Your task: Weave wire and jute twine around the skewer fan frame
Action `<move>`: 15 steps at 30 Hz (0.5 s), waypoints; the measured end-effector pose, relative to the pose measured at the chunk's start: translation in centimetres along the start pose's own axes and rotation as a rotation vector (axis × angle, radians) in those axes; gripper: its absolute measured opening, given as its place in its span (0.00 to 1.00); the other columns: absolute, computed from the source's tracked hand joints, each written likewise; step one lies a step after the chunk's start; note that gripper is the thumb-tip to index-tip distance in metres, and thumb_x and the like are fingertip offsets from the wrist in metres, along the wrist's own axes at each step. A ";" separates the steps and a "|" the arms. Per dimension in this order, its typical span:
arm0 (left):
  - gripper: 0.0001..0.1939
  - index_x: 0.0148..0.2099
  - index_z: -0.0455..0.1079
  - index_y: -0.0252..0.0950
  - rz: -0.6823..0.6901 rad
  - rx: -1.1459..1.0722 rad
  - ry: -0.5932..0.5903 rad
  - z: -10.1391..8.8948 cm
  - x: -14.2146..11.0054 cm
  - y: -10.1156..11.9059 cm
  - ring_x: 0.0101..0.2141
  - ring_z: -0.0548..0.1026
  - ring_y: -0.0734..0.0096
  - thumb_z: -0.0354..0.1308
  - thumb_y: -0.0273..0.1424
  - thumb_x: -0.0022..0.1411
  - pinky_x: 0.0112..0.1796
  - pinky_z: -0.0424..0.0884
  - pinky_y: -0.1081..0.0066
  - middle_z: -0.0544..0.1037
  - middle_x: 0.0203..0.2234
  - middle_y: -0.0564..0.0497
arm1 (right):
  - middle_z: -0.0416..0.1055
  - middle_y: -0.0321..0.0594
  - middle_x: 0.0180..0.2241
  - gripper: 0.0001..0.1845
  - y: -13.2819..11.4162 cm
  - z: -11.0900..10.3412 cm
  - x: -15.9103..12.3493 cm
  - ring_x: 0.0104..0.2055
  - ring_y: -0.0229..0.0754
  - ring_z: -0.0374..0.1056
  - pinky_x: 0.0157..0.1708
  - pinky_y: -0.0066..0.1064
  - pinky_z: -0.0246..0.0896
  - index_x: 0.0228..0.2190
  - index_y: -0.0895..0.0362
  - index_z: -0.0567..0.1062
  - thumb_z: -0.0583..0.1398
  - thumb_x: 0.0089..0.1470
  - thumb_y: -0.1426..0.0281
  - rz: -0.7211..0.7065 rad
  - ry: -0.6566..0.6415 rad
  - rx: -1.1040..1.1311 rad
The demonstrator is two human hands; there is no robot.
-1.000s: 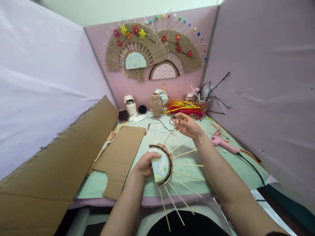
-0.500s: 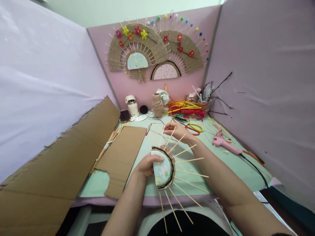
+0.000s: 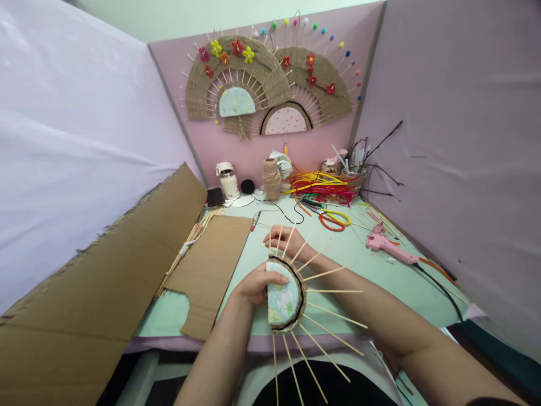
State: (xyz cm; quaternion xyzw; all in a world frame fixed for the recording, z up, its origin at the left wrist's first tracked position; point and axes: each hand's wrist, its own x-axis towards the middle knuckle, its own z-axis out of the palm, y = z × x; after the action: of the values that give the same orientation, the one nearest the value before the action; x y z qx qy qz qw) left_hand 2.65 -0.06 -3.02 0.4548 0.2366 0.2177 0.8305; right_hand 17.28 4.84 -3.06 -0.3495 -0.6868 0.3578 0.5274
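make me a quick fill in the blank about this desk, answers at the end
The left hand has only its ____ on the front of the half-disc.
Thin sticks fan out from its ____ edge, not the straight one.
The body of the glue gun is ____ in colour.

Missing words: thumb; curved; pink

I hold the half-round fan base [image 3: 288,307] in my left hand [image 3: 253,285], straight edge leftward. Black cord [image 3: 303,296] borders its pale-blue floral face; thin pale sticks [image 3: 336,291] radiate from the curve.

Left hand [image 3: 256,284] part-hidden behind half-disc [image 3: 282,300]; two sticks [image 3: 275,369] cut off below
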 end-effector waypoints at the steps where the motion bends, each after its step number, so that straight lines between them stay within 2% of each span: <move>1: 0.14 0.33 0.72 0.29 -0.005 0.008 0.001 0.1 0.0 0.0 0.24 0.75 0.65 0.64 0.27 0.40 0.28 0.68 0.69 0.78 0.24 0.44 | 0.73 0.38 0.27 0.02 0.0 0.1 0.0 0.32 0.39 0.68 0.36 0.33 0.63 0.24 0.55 0.77 0.63 0.45 0.70 -0.004 0.025 0.007; 6: 0.17 0.37 0.72 0.30 0.003 0.060 0.046 0.5 0.0 0.0 0.24 0.73 0.71 0.66 0.29 0.40 0.26 0.66 0.73 0.77 0.25 0.48 | 0.72 0.37 0.26 0.01 -0.2 -0.5 0.2 0.31 0.39 0.67 0.35 0.32 0.62 0.23 0.55 0.76 0.64 0.43 0.70 0.040 0.159 0.083; 9: 0.16 0.33 0.71 0.31 -0.003 0.092 0.106 0.5 0.2 -0.3 0.22 0.71 0.73 0.66 0.35 0.42 0.23 0.64 0.75 0.75 0.21 0.49 | 0.71 0.36 0.26 0.02 -0.4 -0.7 0.4 0.30 0.38 0.66 0.33 0.31 0.61 0.22 0.55 0.76 0.64 0.42 0.70 0.064 0.227 0.139; 12: 0.18 0.29 0.69 0.31 -0.009 0.069 0.124 0.5 0.5 -0.5 0.19 0.70 0.73 0.62 0.42 0.45 0.20 0.62 0.76 0.73 0.18 0.50 | 0.70 0.36 0.25 0.02 -0.7 -0.9 0.4 0.30 0.38 0.65 0.33 0.32 0.60 0.22 0.55 0.76 0.64 0.41 0.70 0.063 0.221 0.141; 15: 0.19 0.29 0.68 0.31 -0.001 0.087 0.146 0.9 0.6 -0.5 0.17 0.67 0.76 0.62 0.44 0.46 0.18 0.59 0.77 0.71 0.18 0.51 | 0.70 0.35 0.25 0.02 -1.0 -1.0 0.4 0.29 0.38 0.65 0.33 0.31 0.60 0.22 0.55 0.76 0.64 0.41 0.70 0.057 0.222 0.154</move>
State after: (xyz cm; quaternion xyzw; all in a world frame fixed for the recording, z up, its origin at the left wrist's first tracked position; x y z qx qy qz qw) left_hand 3.69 -0.54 -3.15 0.4730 0.3061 0.2395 0.7907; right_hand 18.08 4.83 -1.77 -0.3649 -0.5844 0.3833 0.6151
